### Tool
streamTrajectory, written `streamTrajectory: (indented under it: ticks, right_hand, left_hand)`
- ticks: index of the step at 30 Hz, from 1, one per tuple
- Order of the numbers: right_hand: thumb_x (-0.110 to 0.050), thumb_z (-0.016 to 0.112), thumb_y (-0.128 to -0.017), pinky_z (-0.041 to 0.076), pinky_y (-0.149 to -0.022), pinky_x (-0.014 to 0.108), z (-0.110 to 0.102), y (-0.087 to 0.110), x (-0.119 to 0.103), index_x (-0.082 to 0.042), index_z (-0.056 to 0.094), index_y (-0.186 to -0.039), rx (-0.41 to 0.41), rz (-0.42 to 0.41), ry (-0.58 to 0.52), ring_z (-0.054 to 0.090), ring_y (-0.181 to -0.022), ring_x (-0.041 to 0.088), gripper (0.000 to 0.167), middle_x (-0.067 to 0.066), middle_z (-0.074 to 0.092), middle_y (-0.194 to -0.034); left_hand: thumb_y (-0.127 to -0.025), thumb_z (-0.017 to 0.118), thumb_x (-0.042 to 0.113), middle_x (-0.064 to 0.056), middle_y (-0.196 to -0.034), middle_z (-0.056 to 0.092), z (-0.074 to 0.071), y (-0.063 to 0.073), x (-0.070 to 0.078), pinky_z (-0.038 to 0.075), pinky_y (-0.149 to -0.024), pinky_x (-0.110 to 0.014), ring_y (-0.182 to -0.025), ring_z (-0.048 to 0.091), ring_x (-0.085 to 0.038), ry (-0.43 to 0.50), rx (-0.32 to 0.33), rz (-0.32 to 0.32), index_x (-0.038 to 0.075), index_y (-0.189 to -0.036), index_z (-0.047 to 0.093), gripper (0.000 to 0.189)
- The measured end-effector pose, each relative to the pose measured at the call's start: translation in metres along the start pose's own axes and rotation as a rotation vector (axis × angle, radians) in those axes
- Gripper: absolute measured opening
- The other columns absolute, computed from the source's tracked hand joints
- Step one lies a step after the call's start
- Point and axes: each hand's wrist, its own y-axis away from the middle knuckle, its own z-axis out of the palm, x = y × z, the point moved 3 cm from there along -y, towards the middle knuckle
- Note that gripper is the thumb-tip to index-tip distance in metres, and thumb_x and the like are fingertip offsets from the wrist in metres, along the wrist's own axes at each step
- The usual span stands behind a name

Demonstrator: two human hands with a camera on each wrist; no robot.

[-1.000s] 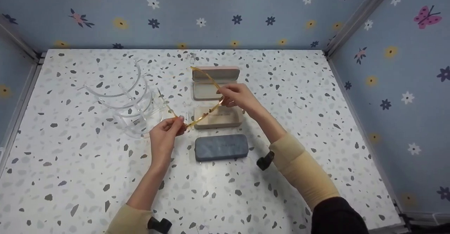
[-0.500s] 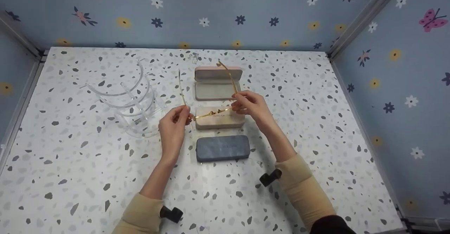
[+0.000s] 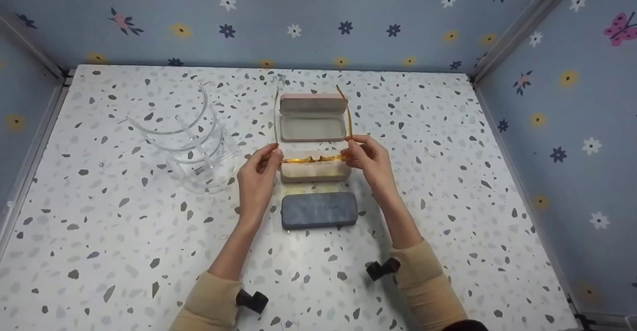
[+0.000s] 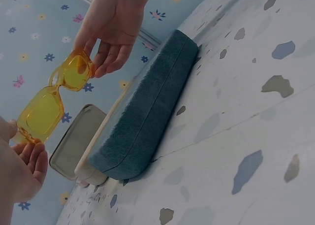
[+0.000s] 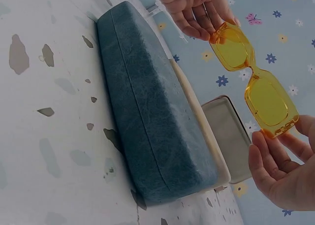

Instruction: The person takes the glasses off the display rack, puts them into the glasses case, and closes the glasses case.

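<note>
Both hands hold a pair of yellow-tinted sunglasses (image 4: 42,112) by its outer corners, above the row of cases. In the head view my left hand (image 3: 260,176) pinches the left corner and my right hand (image 3: 371,164) the right one. The temples stand unfolded and point away from me, one on either side of the open pinkish glasses case (image 3: 313,128). Beneath the sunglasses lies a cream glasses case (image 3: 316,173), partly covered by them in this view. Nearest me is a closed blue glasses case (image 3: 319,211).
A clear acrylic stand with curved, tiered arms (image 3: 201,159) is at the left on the speckled table (image 3: 448,181). A small clear item (image 3: 279,78) lies behind the cases. Flower-patterned walls (image 3: 268,12) border the back and sides.
The sunglasses have swung from a slant to nearly level, their temples now pointing to the back. My left hand has moved up and right, my right hand right and slightly down.
</note>
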Motion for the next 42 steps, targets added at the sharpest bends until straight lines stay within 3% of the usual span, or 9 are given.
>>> streamTrajectory:
  ticks: [7, 13, 18, 27, 42]
  right_hand:
    - [-0.034, 0.064, -0.103, 0.063, -0.088, 0.035, -0.006, 0.010, 0.001, -0.005, 0.067, -0.129, 0.033, -0.030, -0.004, 0.073, -0.101, 0.022, 0.039, 0.015, 0.074, -0.106]
    - [-0.029, 0.073, -0.097, 0.063, -0.089, 0.037, -0.011, 0.017, 0.004, -0.011, 0.067, -0.132, -0.012, -0.048, -0.002, 0.071, -0.104, 0.022, 0.039, 0.013, 0.072, -0.112]
    - [-0.019, 0.080, -0.092, 0.059, -0.090, 0.028, -0.015, 0.021, 0.008, -0.009, 0.066, -0.136, -0.022, -0.059, 0.027, 0.069, -0.104, 0.021, 0.047, 0.017, 0.072, -0.117]
    - [-0.017, 0.082, -0.089, 0.056, -0.089, 0.024, -0.018, 0.025, 0.008, -0.006, 0.067, -0.133, 0.003, -0.073, 0.045, 0.067, -0.106, 0.022, 0.048, 0.030, 0.065, -0.126]
    - [-0.012, 0.083, -0.088, 0.058, -0.086, 0.024, -0.017, 0.027, 0.011, -0.008, 0.069, -0.131, -0.009, -0.075, 0.035, 0.068, -0.106, 0.020, 0.046, 0.028, 0.063, -0.131]
  left_hand:
    - [-0.095, 0.077, 0.027, -0.011, -0.114, 0.070, 0.006, 0.002, 0.000, 0.054, -0.098, -0.023, -0.103, 0.068, -0.017, 0.031, -0.064, 0.034, 0.006, -0.136, 0.066, 0.048]
    - [-0.093, 0.079, 0.028, -0.009, -0.111, 0.070, 0.008, 0.004, 0.000, 0.054, -0.095, -0.026, -0.100, 0.068, -0.017, 0.008, -0.066, 0.058, 0.010, -0.136, 0.068, 0.048]
    - [-0.091, 0.080, 0.027, -0.010, -0.108, 0.071, 0.009, 0.005, -0.001, 0.055, -0.095, -0.028, -0.098, 0.068, -0.016, -0.006, -0.068, 0.071, 0.012, -0.133, 0.070, 0.047]
    - [-0.089, 0.082, 0.023, -0.010, -0.106, 0.072, 0.006, 0.008, 0.000, 0.056, -0.091, -0.023, -0.095, 0.069, -0.016, 0.006, -0.085, 0.070, 0.013, -0.131, 0.072, 0.045]
    - [-0.087, 0.083, 0.025, -0.010, -0.107, 0.072, 0.000, 0.011, -0.001, 0.056, -0.094, -0.023, -0.098, 0.068, -0.015, 0.016, -0.109, 0.064, 0.015, -0.128, 0.073, 0.044]
